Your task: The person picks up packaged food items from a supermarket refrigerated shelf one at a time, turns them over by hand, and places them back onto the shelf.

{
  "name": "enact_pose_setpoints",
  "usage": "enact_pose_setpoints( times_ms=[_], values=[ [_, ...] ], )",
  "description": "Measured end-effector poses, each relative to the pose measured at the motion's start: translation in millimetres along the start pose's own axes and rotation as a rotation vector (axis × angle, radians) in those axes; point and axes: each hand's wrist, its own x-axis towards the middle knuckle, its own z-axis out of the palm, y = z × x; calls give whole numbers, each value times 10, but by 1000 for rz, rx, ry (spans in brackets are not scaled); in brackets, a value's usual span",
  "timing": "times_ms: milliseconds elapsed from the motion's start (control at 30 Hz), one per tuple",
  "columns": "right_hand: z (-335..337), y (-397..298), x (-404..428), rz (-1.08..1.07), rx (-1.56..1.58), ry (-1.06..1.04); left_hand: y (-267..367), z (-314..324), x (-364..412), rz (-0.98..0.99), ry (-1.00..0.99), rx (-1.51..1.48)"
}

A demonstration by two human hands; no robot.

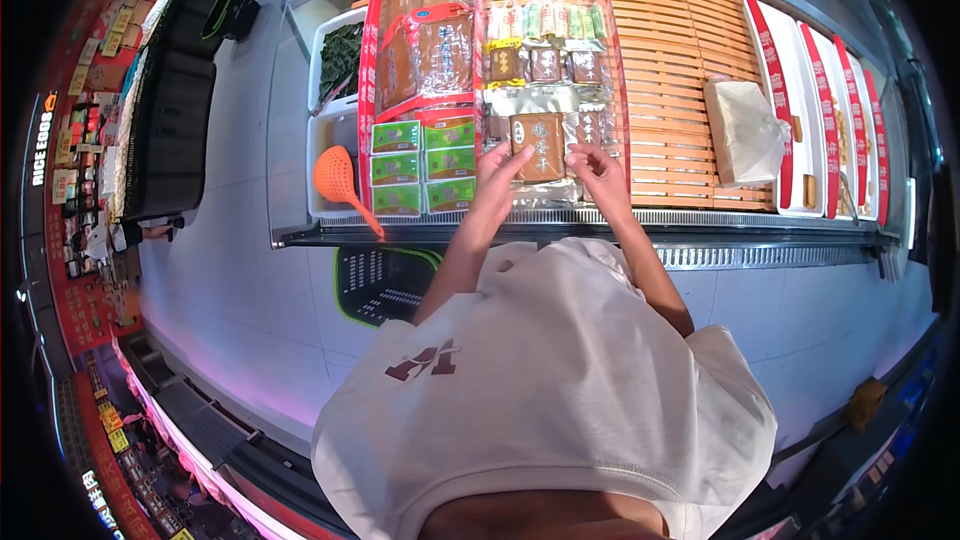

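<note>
A flat brown food slab in a clear vacuum pack (pixel 541 139) is held up over the display case in front of me. My left hand (pixel 499 178) grips its lower left edge, with the thumb lying on the front. At the right edge, the thumb and fingers of my right hand (pixel 604 178) pinch the clear margin. Smaller brown vacuum packs (pixel 546 65) lie just beyond it, one with a yellow wrapper (pixel 506 64). Rows of white and green wrapped sticks (pixel 547 18) are farther back. Part of another brown pack (pixel 589 124) shows behind my right fingers.
Left of the packs are green boxes (pixel 395 169), large brown sheet packs (pixel 442 52) and an orange slotted ladle (pixel 335 174) on a white tub. Wooden slats (pixel 664 37), a plastic-wrapped white block (pixel 742 131) and white trays (pixel 784 172) lie right. A black basket (pixel 382 285) stands below.
</note>
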Motion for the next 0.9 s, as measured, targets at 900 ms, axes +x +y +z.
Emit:
enact_pose_setpoints(
  times_ms=[900],
  values=[
    [-933, 2261, 1212, 232, -576, 479, -506, -1398, -215, 34, 445, 521]
  ],
)
